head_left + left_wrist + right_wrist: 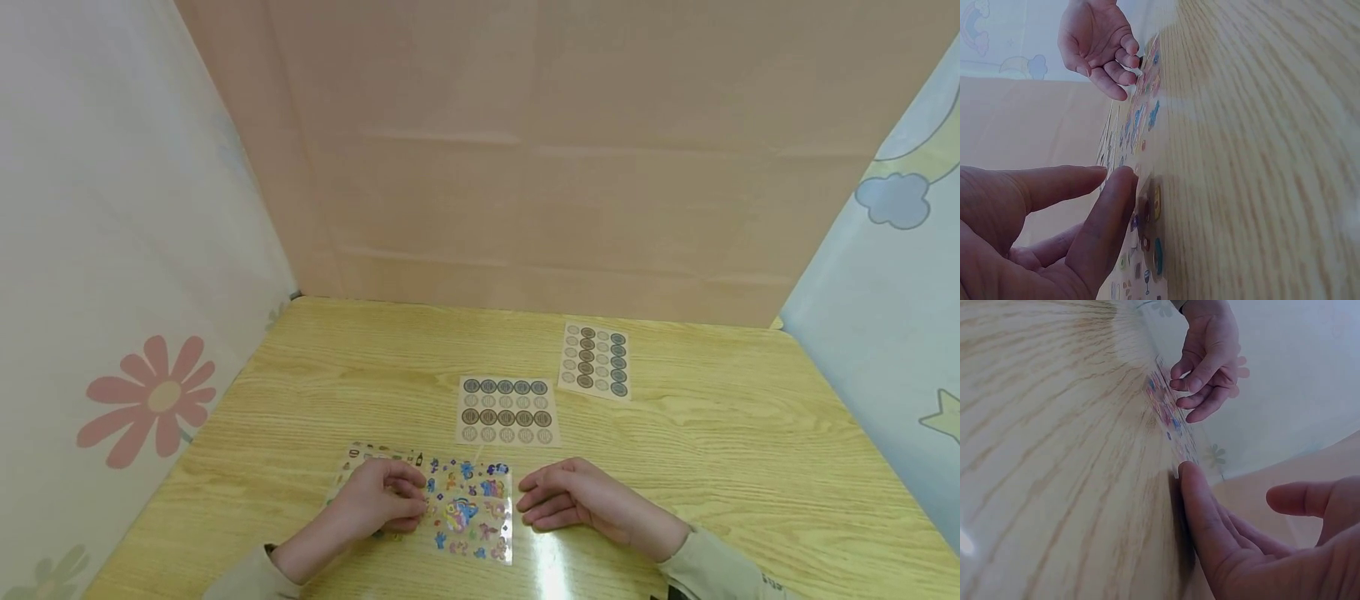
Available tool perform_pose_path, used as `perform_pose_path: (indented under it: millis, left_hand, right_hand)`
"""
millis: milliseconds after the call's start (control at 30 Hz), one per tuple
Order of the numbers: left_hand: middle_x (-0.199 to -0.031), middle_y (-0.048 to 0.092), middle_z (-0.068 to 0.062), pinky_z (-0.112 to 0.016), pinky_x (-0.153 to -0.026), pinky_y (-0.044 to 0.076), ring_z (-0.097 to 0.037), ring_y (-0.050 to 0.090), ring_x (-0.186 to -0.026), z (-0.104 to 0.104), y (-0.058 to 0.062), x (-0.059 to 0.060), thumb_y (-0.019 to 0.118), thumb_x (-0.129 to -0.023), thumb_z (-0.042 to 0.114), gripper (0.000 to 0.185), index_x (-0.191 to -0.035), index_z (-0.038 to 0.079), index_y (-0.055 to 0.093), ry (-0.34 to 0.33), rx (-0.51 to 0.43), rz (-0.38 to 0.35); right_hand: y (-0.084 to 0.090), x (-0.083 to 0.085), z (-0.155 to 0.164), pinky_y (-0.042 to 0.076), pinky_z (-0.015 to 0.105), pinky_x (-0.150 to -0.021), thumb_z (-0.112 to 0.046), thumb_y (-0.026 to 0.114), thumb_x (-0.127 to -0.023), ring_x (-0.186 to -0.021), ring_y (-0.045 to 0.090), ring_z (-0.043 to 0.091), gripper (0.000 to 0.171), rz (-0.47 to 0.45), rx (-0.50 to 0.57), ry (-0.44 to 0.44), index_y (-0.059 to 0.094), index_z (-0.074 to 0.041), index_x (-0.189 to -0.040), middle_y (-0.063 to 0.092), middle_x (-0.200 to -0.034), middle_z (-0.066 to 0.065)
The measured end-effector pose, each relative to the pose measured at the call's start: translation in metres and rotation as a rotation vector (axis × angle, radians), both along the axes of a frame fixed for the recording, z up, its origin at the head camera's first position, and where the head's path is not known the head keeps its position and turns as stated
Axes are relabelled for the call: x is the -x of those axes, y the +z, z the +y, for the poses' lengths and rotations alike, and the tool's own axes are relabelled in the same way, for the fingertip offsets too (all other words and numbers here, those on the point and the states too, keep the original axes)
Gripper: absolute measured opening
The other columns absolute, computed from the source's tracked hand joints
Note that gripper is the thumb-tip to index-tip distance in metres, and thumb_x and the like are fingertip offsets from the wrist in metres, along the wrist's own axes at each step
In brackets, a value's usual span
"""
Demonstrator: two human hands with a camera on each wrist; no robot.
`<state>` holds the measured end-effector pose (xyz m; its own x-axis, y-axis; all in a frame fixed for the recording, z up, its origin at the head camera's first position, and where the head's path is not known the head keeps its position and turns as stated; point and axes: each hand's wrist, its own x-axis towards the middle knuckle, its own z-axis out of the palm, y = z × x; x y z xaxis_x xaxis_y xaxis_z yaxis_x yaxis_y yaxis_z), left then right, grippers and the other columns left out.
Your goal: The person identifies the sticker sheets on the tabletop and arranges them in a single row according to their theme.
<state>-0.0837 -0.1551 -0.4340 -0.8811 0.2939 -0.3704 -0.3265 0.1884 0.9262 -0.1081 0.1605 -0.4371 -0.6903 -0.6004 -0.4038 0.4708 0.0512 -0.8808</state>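
A clear sticker sheet with colourful pony pictures (pixel 468 500) lies flat on the table before me. Partly beneath its left side is another clear sheet with small food and bottle stickers (pixel 356 457), mostly hidden by my left hand (pixel 381 498). This hand hovers over or lightly touches the sheets, fingers loosely bent; in the left wrist view its thumb and fingertip (pixel 1124 178) stand slightly apart. Just right of the pony sheet, my right hand (pixel 568 500) rests on its side on the table. Its thumb is apart from the fingers (pixel 1200 500), and it holds nothing.
A beige sheet of round labels (pixel 507 411) lies behind the pony sheet. Farther back to the right is a similar label sheet (pixel 596 361). The wooden table (pixel 720 433) meets a tan cloth panel (pixel 525 208) at the back, with patterned walls at both sides.
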Motion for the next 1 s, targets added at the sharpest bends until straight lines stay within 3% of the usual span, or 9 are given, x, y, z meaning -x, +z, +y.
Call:
perform_pose_path:
  millis: [267, 533, 800, 1000]
  left_hand:
    - [-0.087, 0.06, -0.012, -0.039, -0.069, 0.06, -0.024, 0.067, -0.075, 0.0, -0.001, 0.001, 0.072, -0.081, -0.006, 0.034, -0.111, -0.014, 0.058, -0.004, 0.0, -0.003]
    - [-0.086, 0.06, -0.012, -0.039, -0.068, 0.06, -0.024, 0.067, -0.074, 0.0, -0.004, 0.001, 0.071, -0.081, -0.007, 0.033, -0.11, -0.014, 0.058, -0.006, -0.002, 0.002]
    - [-0.087, 0.06, -0.012, -0.039, -0.069, 0.06, -0.024, 0.067, -0.075, -0.001, -0.004, 0.001, 0.071, -0.081, -0.006, 0.033, -0.111, -0.013, 0.058, -0.003, -0.01, -0.005]
    - [-0.089, 0.061, -0.012, -0.038, -0.07, 0.06, -0.025, 0.067, -0.078, -0.001, -0.003, 0.001, 0.072, -0.081, -0.005, 0.035, -0.112, -0.012, 0.057, -0.012, -0.025, -0.01]
  right_hand:
    - [0.0, 0.0, 0.001, 0.056, 0.041, -0.083, -0.014, 0.048, -0.096, -0.091, 0.068, 0.031, 0.04, 0.007, 0.007, 0.005, 0.051, 0.017, -0.121, 0.065, -0.105, 0.026]
    - [0.003, 0.003, -0.006, 0.053, 0.041, -0.089, -0.012, 0.052, -0.095, -0.098, 0.065, 0.034, 0.04, 0.055, 0.045, -0.082, 0.048, 0.018, -0.122, 0.063, -0.11, 0.027]
    - [-0.006, 0.009, -0.02, 0.043, 0.043, -0.102, -0.015, 0.045, -0.099, -0.117, 0.053, 0.04, 0.043, -0.01, 0.198, -0.002, 0.043, 0.017, -0.128, 0.054, -0.125, 0.031]
    - [-0.009, 0.01, -0.026, 0.043, 0.043, -0.102, -0.016, 0.048, -0.096, -0.118, 0.053, 0.039, 0.046, -0.052, 0.201, -0.037, 0.044, 0.017, -0.127, 0.053, -0.126, 0.031]
